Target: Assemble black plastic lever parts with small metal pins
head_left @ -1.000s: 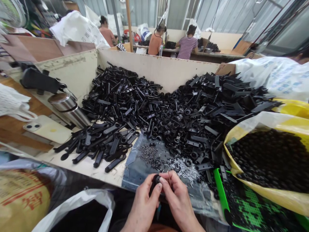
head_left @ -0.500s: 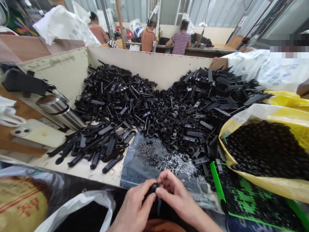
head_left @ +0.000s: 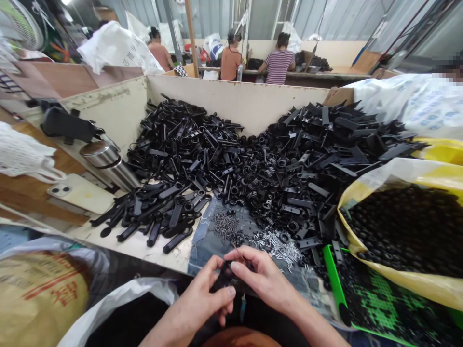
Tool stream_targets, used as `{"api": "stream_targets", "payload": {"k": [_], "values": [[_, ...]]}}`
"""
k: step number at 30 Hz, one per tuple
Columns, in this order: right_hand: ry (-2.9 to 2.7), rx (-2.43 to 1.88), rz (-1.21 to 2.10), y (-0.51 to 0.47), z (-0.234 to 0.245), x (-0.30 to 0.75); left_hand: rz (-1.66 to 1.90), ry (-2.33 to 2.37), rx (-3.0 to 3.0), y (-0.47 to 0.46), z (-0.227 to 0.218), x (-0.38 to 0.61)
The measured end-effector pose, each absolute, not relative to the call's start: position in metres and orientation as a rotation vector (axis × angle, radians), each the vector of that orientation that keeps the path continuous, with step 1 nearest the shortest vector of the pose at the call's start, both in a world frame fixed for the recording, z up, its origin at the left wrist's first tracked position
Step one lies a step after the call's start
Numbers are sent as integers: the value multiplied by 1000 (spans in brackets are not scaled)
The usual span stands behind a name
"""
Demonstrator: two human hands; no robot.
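Note:
My left hand (head_left: 204, 294) and my right hand (head_left: 262, 277) meet at the table's front edge. Between their fingers is a small black plastic part (head_left: 226, 275), partly covered and blurred. Left thumb and fingers curl around it from one side; right thumb and fingertips pinch at it from the other. A thin brownish strand (head_left: 238, 251) shows by the right fingers. Just beyond the hands, small dark screws (head_left: 224, 226) and silvery pins (head_left: 280, 248) lie in loose piles on a dark sheet (head_left: 202, 250).
Black lever-like parts (head_left: 188, 135) heap up behind. Further handle-shaped parts (head_left: 159, 212) lie at left, near a steel flask (head_left: 117, 166) and a phone (head_left: 81, 193). On the right are a yellow-white sack (head_left: 352, 231) of black pieces and a green tray (head_left: 334, 284). People (head_left: 278, 60) sit far off.
The view has swung slightly left, so the scene sits further right. A round black knob between my fingertips no longer shows clearly; my left fingers have spread lower around the black part.

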State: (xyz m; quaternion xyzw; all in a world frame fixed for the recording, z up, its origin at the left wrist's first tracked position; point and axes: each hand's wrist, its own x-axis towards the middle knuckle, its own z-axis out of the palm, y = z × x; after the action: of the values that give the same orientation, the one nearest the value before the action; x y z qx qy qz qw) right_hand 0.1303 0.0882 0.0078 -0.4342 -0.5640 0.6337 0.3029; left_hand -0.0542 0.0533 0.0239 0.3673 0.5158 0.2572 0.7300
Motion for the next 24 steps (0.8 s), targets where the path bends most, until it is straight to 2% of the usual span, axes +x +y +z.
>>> {"api": "stream_targets", "payload": {"k": [9,24], "values": [[-1659,-1132,1544,93,5,134,613,1036,649,52,39,-50],[-1736,-1120,1610,92,0,143,566,1099,527,45,26,-54]]}}
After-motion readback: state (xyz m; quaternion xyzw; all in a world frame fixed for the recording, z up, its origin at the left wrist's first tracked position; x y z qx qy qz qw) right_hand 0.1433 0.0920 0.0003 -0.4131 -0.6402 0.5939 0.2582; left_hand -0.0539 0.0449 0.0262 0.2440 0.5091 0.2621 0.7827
